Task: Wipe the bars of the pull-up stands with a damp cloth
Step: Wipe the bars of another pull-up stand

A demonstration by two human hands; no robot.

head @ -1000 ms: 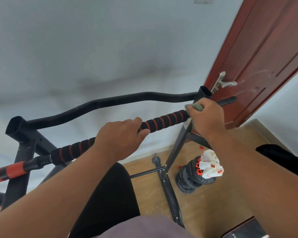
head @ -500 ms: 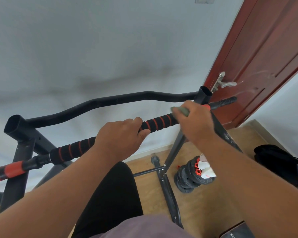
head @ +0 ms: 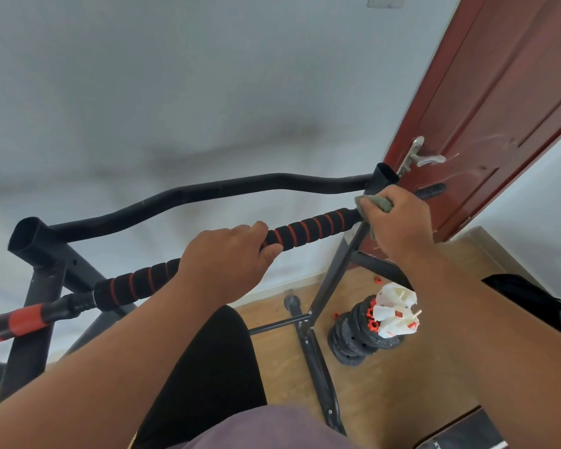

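While the left hand (head: 227, 254) grips the padded bar (head: 308, 230) mid-frame (likely steadying it), the right hand (head: 399, 222) clutches the cloth (head: 374, 202). Cloth presses the bar's right end.

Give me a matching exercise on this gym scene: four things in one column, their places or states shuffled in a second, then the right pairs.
1. cloth
2. left hand
3. weight plates
4. door handle

A. stacked on the floor
B. grips the foam bar
C. on the red door
D. in the right hand, at the bar's end

Pairs: 1-D, 2-B, 3-A, 4-C
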